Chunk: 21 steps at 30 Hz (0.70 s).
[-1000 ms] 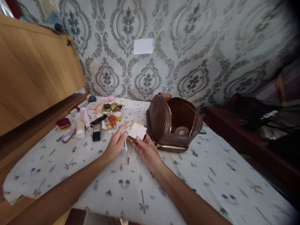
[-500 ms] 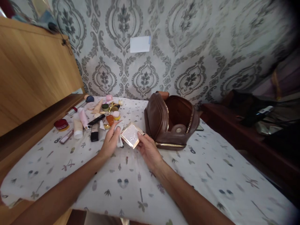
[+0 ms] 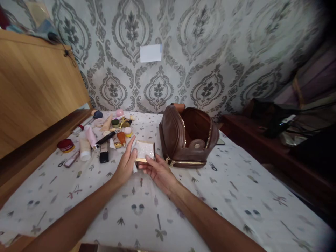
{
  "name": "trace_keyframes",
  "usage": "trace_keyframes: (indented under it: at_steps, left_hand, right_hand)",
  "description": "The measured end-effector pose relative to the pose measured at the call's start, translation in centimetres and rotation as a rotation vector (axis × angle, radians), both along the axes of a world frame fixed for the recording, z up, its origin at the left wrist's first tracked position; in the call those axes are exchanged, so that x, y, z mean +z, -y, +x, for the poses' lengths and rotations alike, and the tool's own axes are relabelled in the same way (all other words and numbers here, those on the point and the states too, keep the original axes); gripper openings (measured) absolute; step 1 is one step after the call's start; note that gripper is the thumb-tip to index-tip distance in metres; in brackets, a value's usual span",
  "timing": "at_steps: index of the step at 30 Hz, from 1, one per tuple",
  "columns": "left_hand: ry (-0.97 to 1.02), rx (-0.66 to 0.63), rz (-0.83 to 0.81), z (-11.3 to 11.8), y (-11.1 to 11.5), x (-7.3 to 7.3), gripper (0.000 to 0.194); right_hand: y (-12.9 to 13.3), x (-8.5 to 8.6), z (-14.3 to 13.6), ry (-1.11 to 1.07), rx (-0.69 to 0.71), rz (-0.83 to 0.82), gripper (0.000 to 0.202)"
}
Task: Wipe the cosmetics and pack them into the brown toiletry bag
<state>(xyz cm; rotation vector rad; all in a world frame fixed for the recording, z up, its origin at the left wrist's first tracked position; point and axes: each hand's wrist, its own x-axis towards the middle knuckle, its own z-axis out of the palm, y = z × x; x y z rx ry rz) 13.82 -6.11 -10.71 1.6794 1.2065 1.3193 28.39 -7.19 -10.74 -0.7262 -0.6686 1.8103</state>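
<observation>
My right hand holds a square, gold-edged makeup compact with a pale glittery top, its thumb on the front edge and its fingers underneath. At the compact's left edge is my left hand, its fingers closed on a white tissue that is mostly hidden behind the hand. Just right of the hands stands a brown leather makeup bag, unzipped, with its dark inside showing.
Left of my hands lie several cosmetics: a cream tube, a pink tube, a black-capped bottle, a dark red jar and an orange bottle. A wooden cabinet borders the left side, a patterned wall the back.
The compact has turned from a diamond angle to lie square to me, tilted, and my right fingers have slid beneath it. My left hand has come against its left edge. The view has shifted slightly.
</observation>
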Motion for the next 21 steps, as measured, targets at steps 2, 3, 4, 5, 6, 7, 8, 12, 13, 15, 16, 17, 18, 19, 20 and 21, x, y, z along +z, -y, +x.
trace_keyframes:
  at_steps: [2, 3, 4, 5, 6, 7, 8, 12, 13, 15, 16, 17, 18, 19, 20, 21]
  left_hand:
    - [0.010, 0.014, -0.027, -0.1, -0.2, 0.0, 0.059]
    - [0.012, 0.010, -0.040, -0.1, -0.3, 0.0, 0.060]
    - [0.010, -0.003, -0.053, 0.0, -0.2, 0.1, 0.060]
    - [0.006, -0.020, -0.063, 0.0, -0.1, 0.2, 0.061]
    - [0.004, -0.036, -0.071, 0.0, -0.1, 0.2, 0.061]
    - [0.006, -0.046, -0.077, 0.0, 0.0, 0.3, 0.061]
    - [0.015, -0.044, -0.082, 0.0, 0.1, 0.3, 0.061]
    - [0.175, 0.012, -0.181, -0.3, -0.2, 0.2, 0.059]
    - [0.265, 0.010, -0.249, -0.4, -0.3, 0.2, 0.060]
    - [0.466, -0.016, -0.391, -0.4, -0.3, 0.4, 0.060]
    - [0.546, -0.029, -0.443, -0.4, -0.3, 0.5, 0.058]
    - [0.599, -0.034, -0.474, -0.3, -0.2, 0.7, 0.055]
    - [0.624, -0.029, -0.491, -0.3, -0.2, 0.9, 0.051]
    - [0.628, -0.022, -0.499, -0.3, -0.1, 1.0, 0.048]
    - [0.623, -0.012, -0.508, -0.4, 0.0, 1.1, 0.045]
    - [0.621, -0.003, -0.521, -0.4, 0.0, 1.2, 0.043]
  right_hand:
    - [0.1, -0.1, -0.1, 0.025, -0.003, 0.035, 0.038]
    - [0.1, -0.2, -0.1, 0.028, -0.018, 0.056, 0.040]
    - [0.1, -0.2, -0.1, 0.026, -0.041, 0.076, 0.041]
    - [0.0, -0.2, -0.1, 0.023, -0.070, 0.095, 0.043]
    - [0.0, -0.2, 0.0, 0.026, -0.097, 0.113, 0.043]
    - [-0.1, -0.1, 0.0, 0.044, -0.118, 0.133, 0.044]
    - [-0.1, -0.1, 0.1, 0.081, -0.133, 0.156, 0.044]
    - [0.0, 0.2, 0.4, 0.314, -0.169, 0.313, 0.036]
    - [0.1, 0.3, 0.4, 0.352, -0.176, 0.360, 0.033]
    - [0.3, 0.5, 0.4, 0.369, -0.174, 0.439, 0.032]
    - [0.5, 0.6, 0.3, 0.359, -0.161, 0.465, 0.034]
    - [0.6, 0.7, 0.3, 0.342, -0.146, 0.483, 0.039]
    - [0.7, 0.7, 0.2, 0.322, -0.129, 0.494, 0.045]
    - [0.7, 0.8, 0.1, 0.309, -0.116, 0.497, 0.049]
    - [0.8, 0.8, 0.1, 0.311, -0.111, 0.492, 0.052]
    - [0.8, 0.9, 0.0, 0.325, -0.121, 0.482, 0.056]
